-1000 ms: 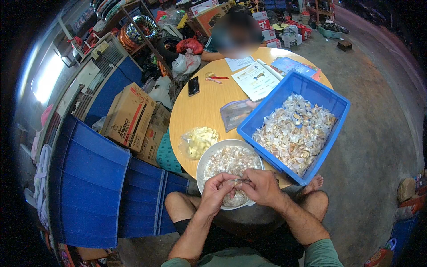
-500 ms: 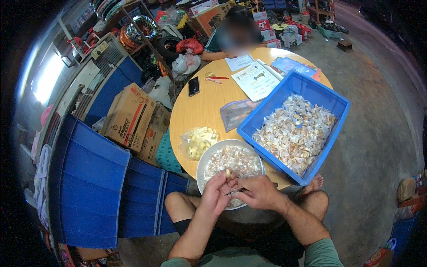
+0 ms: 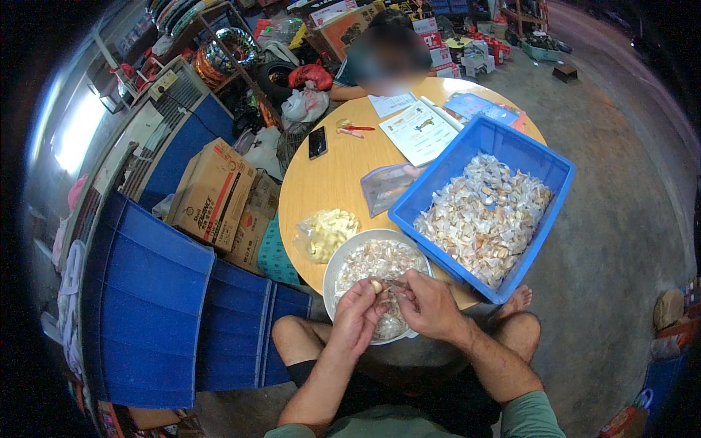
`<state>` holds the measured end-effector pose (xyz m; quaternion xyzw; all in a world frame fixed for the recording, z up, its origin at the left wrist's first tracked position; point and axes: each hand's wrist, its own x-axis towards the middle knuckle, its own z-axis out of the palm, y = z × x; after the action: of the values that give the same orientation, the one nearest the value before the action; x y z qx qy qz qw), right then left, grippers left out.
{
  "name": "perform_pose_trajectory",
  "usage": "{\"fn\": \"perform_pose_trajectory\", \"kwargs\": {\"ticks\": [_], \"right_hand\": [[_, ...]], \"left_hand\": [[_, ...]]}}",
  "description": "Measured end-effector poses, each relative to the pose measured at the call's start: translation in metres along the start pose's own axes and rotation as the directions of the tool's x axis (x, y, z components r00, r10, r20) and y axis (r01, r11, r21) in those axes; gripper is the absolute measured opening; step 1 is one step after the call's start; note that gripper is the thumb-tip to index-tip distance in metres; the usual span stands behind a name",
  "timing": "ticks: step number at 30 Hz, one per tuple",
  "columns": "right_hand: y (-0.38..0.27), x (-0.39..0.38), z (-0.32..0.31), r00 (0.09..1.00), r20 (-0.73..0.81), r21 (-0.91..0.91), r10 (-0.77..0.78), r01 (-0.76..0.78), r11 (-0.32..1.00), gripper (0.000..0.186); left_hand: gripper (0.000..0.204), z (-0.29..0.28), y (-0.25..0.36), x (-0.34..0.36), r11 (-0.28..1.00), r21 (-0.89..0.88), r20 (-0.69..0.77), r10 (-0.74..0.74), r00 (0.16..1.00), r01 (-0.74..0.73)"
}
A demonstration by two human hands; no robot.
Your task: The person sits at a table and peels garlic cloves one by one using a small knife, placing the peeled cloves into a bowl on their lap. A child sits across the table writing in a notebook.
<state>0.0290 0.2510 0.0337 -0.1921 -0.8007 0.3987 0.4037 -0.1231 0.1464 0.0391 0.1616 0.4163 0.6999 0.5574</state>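
Note:
Above a white bowl [image 3: 330,271] of papery skins, my left hand [image 3: 353,315] pinches a pale garlic clove [image 3: 377,287] between thumb and fingers. Close beside it, my right hand [image 3: 429,306] is closed on a small knife [image 3: 396,283], whose blade points left at the clove. Whether the blade touches the clove is too small to tell. Left of the bowl lies a clear plastic bag [image 3: 326,235] of peeled cloves. To the right, a blue plastic bin [image 3: 478,136] holds a heap of unpeeled garlic cloves [image 3: 482,219].
On the round wooden table [image 3: 314,182] lie a phone [image 3: 318,142], red pens [image 3: 355,129], an open workbook [image 3: 421,133] and a zip pouch [image 3: 385,190]. Another person [image 3: 387,55] sits at the far side. Cardboard boxes [image 3: 212,193] and blue panels [image 3: 146,299] stand at left.
My right hand has lifted slightly, bringing the knife up from near my left palm to beside the clove. My left hand still pinches the clove, with its fingers drawn in a little.

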Motion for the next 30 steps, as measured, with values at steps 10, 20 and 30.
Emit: {"fn": "perform_pose_trajectory", "kwargs": {"ticks": [10, 20, 30], "right_hand": [[-0.007, 0.001, -0.001, 0.997, 0.050, 0.002, 0.060, -0.060, 0.998, 0.024], [-0.013, 0.003, -0.006, 0.992, 0.047, 0.014, 0.115, -0.116, 0.993, 0.019], [-0.010, 0.002, -0.005, 0.990, 0.077, 0.018, 0.117, -0.119, 0.993, 0.021]], "left_hand": [[0.021, 0.007, -0.006, 0.001, 0.997, 0.075, -0.007, 0.027, 1.000, -0.026], [0.017, 0.005, -0.011, 0.001, 0.991, 0.118, -0.039, 0.066, 0.997, -0.061], [0.021, 0.008, -0.013, -0.001, 0.972, 0.186, 0.016, 0.140, 0.990, -0.140]]}}
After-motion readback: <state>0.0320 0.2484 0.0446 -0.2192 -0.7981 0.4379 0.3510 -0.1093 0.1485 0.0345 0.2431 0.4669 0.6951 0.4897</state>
